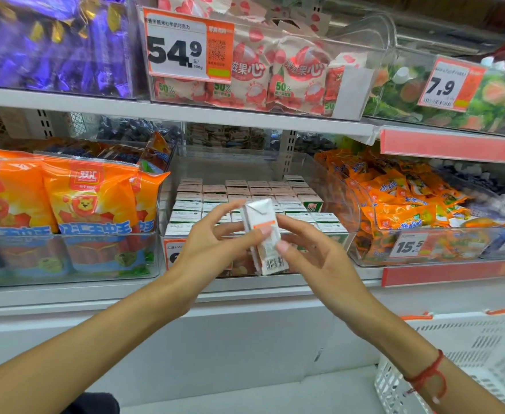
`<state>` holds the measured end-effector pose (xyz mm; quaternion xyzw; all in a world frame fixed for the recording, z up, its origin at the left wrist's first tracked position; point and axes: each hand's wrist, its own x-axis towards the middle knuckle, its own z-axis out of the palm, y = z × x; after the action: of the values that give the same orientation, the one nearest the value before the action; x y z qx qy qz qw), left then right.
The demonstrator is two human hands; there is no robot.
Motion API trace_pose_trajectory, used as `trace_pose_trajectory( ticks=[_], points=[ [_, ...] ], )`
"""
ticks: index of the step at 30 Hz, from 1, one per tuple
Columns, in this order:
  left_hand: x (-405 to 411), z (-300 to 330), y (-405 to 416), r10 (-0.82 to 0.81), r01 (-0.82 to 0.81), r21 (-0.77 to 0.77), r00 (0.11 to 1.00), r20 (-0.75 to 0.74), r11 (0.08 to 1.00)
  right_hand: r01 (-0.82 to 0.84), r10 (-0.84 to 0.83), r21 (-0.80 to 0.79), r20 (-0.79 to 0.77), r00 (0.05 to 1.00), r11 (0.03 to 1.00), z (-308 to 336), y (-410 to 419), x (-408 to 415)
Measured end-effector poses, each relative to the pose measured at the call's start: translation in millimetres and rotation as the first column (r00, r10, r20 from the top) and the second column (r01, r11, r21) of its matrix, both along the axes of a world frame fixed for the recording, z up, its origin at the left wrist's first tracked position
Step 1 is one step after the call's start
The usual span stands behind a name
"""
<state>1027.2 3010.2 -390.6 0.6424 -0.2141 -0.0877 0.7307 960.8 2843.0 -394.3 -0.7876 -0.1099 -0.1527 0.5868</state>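
Standing at a shop shelf, a person holds a small white carton [261, 216] up between both hands, in the air just in front of the middle clear bin [339, 192].

- Carton: roughly upright, slightly tilted, with an orange band across its face and a barcode at its lower end turned toward the person. It is clear of the shelf and touches nothing but the hands.
- Left hand [215, 246]: the thumb tip presses the carton's front face. The forefinger reaches up toward the top left corner, and the other fingers are loosely spread behind it. A pinch.
- Right hand [317, 258]: the thumb tip rests on the carton's right edge and the fingers [288, 219] go behind it, held close together. Also a pinch. How far they wrap round the back I cannot tell.
- A red string bracelet [427, 375] sits on the right wrist.
- The bin behind holds rows of like cartons [245, 192], packed tight with their tops showing.
- The left bin holds orange packs [90, 198] with a lion figure.
- The right bin holds heaped small orange packets [400, 198], with a price tag [409, 245] on its front.
- On the upper shelf are purple-wrapped sweets [51, 40], pink-and-white packets [299, 73] and a tag reading 54.9 [182, 49].
- A white plastic basket [469, 354] stands low at the person's right.
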Motion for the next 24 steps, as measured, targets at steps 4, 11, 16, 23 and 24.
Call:
trace_pose_trajectory(
  ticks=[4, 11, 16, 23, 24],
  points=[
    [3, 0, 4, -0.059, 0.061, 0.012, 0.986, -0.156, 0.998, -0.049, 0.049, -0.074, 0.01, 0.999, 0.996, -4, 0, 2],
    [2, 2, 6, -0.152, 0.219, 0.08, 0.855, -0.495, 0.972, 0.009, -0.007, 0.064, -0.044, 0.999, 0.998, 5, -5, -4],
    [-5, 2, 4, -0.236, 0.391, 0.103, 0.721, -0.651, 0.914, 0.092, -0.084, 0.12, -0.074, 0.994, 0.989, 10, -4, -5],
    [-5, -3, 0, -0.23, 0.403, 0.102, 0.692, -0.685, 0.909, 0.117, -0.088, 0.093, -0.268, 0.959, 0.989, 9, -9, -2],
    [-5, -3, 0, -0.23, 0.401, 0.105, 0.698, -0.678, 0.91, 0.119, -0.091, 0.086, -0.277, 0.957, 0.989, 10, -9, -2]
  ],
)
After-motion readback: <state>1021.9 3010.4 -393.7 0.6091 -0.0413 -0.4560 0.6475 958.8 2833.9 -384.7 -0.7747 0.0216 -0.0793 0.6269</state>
